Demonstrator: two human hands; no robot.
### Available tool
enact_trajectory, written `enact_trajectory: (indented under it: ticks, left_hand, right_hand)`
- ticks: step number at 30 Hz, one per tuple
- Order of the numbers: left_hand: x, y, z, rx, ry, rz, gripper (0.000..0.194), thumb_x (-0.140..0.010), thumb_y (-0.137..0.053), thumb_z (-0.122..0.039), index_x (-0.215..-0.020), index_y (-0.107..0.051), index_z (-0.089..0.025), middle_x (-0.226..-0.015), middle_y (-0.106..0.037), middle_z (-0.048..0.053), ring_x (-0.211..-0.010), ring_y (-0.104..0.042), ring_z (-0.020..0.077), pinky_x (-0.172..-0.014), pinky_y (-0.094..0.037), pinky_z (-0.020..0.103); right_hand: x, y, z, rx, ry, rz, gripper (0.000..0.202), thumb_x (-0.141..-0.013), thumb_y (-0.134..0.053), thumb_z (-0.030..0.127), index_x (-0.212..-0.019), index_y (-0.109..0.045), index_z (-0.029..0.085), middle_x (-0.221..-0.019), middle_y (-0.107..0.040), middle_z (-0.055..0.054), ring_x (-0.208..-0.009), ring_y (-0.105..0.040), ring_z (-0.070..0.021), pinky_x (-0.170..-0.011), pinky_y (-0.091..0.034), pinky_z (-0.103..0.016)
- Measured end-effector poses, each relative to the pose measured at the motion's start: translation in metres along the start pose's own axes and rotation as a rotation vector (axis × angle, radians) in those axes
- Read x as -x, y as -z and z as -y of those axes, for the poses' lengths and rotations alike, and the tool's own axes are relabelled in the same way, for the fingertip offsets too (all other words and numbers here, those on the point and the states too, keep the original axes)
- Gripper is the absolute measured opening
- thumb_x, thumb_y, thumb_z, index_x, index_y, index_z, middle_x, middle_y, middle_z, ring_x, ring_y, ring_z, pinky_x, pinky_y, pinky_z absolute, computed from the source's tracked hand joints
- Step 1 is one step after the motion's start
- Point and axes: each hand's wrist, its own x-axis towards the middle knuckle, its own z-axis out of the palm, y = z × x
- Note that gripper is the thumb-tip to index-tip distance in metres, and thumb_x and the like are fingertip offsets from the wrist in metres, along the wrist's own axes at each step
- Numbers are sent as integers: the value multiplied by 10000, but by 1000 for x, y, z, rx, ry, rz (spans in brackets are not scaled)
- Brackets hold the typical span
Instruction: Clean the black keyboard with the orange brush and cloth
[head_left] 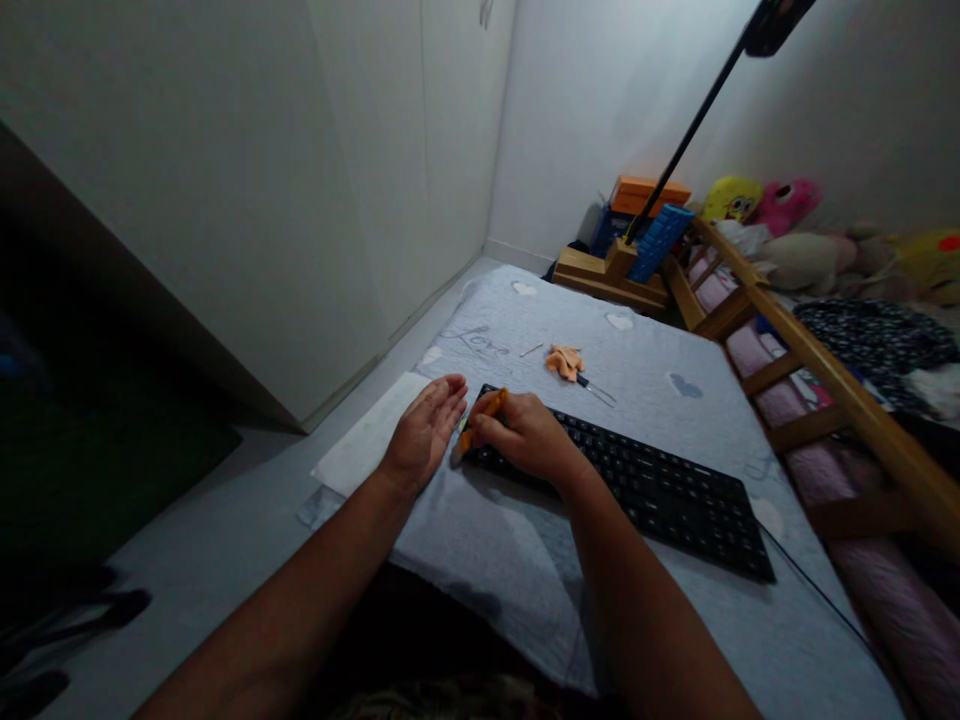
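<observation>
A black keyboard (667, 490) lies at an angle on the cloth-covered table. My right hand (525, 432) is closed round a small brush with an orange handle (493, 403). The brush's bristles (459, 448) point down at the keyboard's left end. Just left of that end, my left hand (424, 430) is held open and slightly cupped, fingers stretched out, with nothing in it. Beyond the keyboard lie a crumpled orange cloth (564, 362) and a tool with a black handle and thin metal prongs (598, 392). A thin pale stick (531, 350) lies beside the cloth.
A white sheet (367, 440) lies at the table's left edge. The keyboard's cable (817, 590) runs off to the right. A wooden bed rail (832, 360) borders the right side, with plush toys (787, 205) behind it. Pale cabinet doors (360, 180) stand at left.
</observation>
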Motion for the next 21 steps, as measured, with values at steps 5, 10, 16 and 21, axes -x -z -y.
enact_trajectory:
  ticks: [5,10,16,21]
  left_hand:
    - [0,-1,0,-4,12,-8,206,-834,-685,-342,-980,-714,-199,-1230,-687,98,-1332,-551,256,-1187,-362,434]
    - [1,-2,-1,-11,20,-22,199,-833,-689,-350,-965,-719,-205,-1209,-697,89,-1312,-566,254,-1175,-374,437]
    - [1,-2,-1,-29,22,-10,217,-833,-691,-358,-987,-714,-206,-1249,-683,96,-1311,-566,255,-1171,-374,436]
    - [0,-1,0,-20,27,1,223,-824,-703,-355,-990,-715,-206,-1214,-694,89,-1313,-562,259,-1170,-372,437]
  right_hand:
    - [-2,8,-20,-74,-53,-233,219,-957,-484,241,-935,-693,178,-802,-740,-33,-767,-684,-172,-760,-490,-287]
    - [-5,3,-35,90,-117,-344,237,-959,-489,261,-996,-709,183,-865,-737,-76,-830,-666,-214,-781,-488,-328]
    - [-4,2,-36,331,-173,-393,220,-903,-508,226,-891,-719,165,-787,-701,-98,-762,-635,-238,-737,-464,-348]
    - [-3,5,-35,126,-162,-477,218,-917,-496,263,-873,-694,184,-752,-706,-67,-725,-660,-208,-700,-477,-309]
